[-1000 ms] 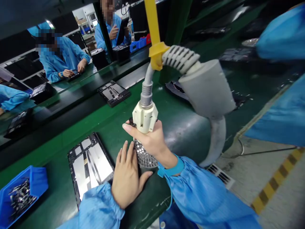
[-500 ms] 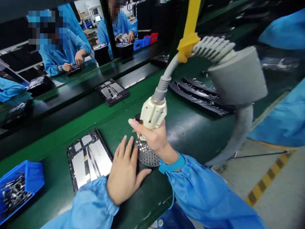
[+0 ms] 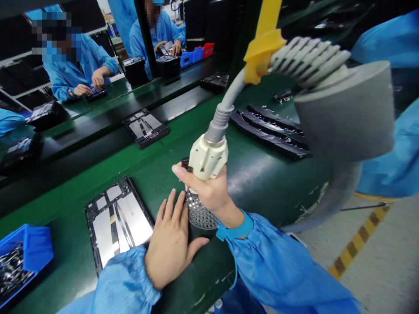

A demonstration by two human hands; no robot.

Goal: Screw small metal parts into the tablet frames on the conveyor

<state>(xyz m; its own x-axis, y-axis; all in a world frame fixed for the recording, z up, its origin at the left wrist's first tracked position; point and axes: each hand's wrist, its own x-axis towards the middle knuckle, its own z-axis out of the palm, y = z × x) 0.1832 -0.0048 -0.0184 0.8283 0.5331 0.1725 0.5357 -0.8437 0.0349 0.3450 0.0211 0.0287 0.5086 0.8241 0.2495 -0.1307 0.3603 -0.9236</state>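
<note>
My right hand [image 3: 212, 194] is wrapped round the cream-coloured body of a hand tool [image 3: 207, 158] with a ribbed grey cable running up from its top. Below this hand lies a round metal disc full of holes [image 3: 200, 212]; whether the tool is joined to it is hidden. My left hand [image 3: 170, 242] rests flat, palm down, fingers stretched out, its fingertips beside the disc's left edge. Left of it lies an opened tablet-like device [image 3: 122, 218] with silver plates and a black frame, partly covered by my left sleeve.
A blue bin [image 3: 37, 248] of small metal parts stands at the left. Another opened device [image 3: 145, 127] lies farther back. Black curved strips [image 3: 271, 133] lie behind the tool. A thick grey hose [image 3: 343, 113] arches at the right, near a yellow strap [image 3: 262, 48]. Co-workers [image 3: 85, 61] sit opposite.
Both hands keep nearly the same pose, and the tool stays in my right hand. The view has shifted slightly; the grey hose appears farther right and larger.
</note>
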